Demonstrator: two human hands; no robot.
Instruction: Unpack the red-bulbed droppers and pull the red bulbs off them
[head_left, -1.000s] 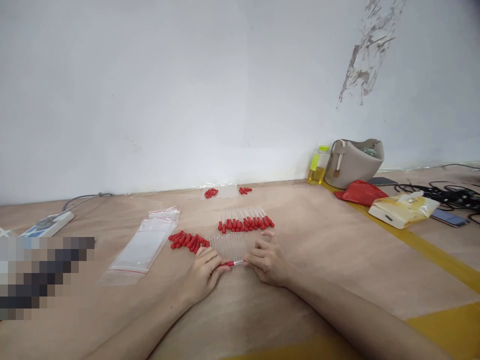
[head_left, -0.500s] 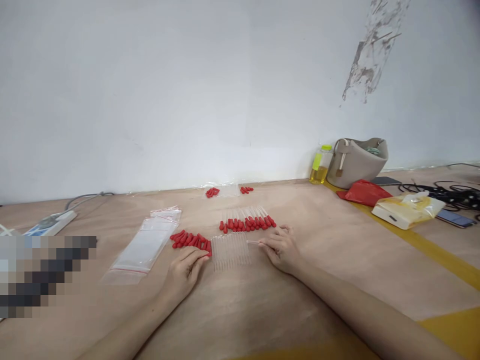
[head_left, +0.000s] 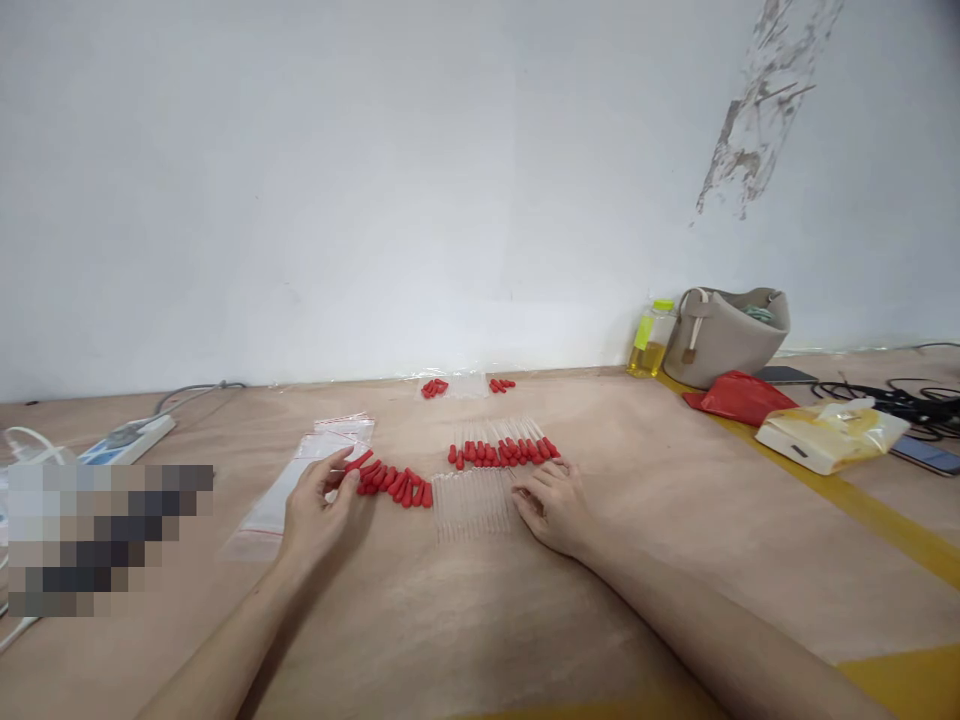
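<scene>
At the left end of a row of red rubber dropper bulbs, my left hand has thumb and fingers closed about one tilted red bulb. My right hand rests at the right edge of a row of clear dropper tubes, its fingertips pinched on the outermost tube, which they mostly cover. Just beyond lie several assembled droppers, clear tubes pointing to the wall and red bulbs toward me.
Clear zip bags lie at left beside a power strip. Bagged red bulbs sit by the wall. To the right are a bottle, a grey bag, a red packet, a tissue pack, a phone and black cables.
My left hand has moved left, from the right end of the loose bulbs to their left end. The tube that stuck out sideways from my right hand no longer shows that way.
</scene>
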